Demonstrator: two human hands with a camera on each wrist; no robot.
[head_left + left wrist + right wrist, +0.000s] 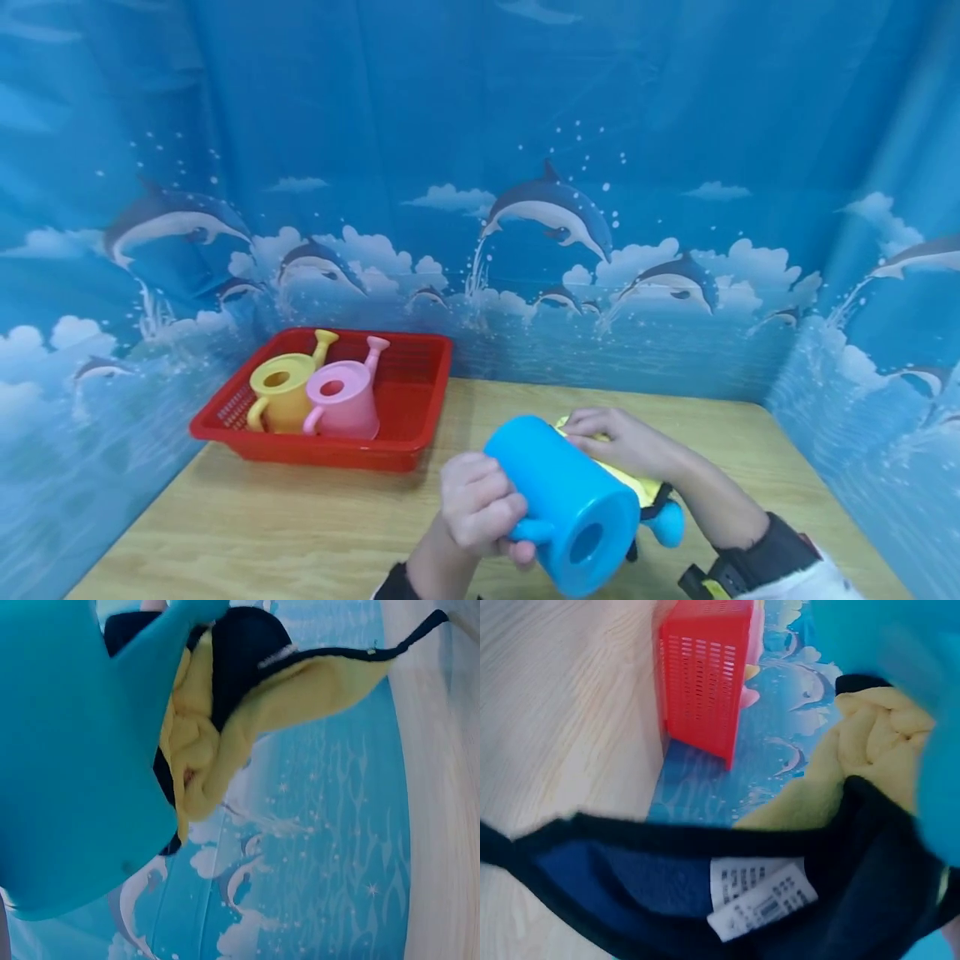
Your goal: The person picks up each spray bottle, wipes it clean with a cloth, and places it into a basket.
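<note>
A blue toy watering can (558,500) is held tilted above the table, its round top opening facing the camera. My left hand (480,504) grips it by the handle. On the can's far right side, my right hand (622,442) holds a yellow cloth (637,482) with black edging against the surface. Below that cloth pokes out the blue spout end (666,525). The left wrist view shows the can's body (75,765) beside the bunched cloth (199,742). White labels (769,900) on the cloth's dark side appear in the right wrist view, where the hand is mostly hidden.
At the table's back left stands a red basket (330,454) with slotted sides. Inside it are a yellow watering can (288,404) and a pink watering can (352,408). A blue dolphin-print curtain (480,125) surrounds the wooden table (300,533) at the back and sides.
</note>
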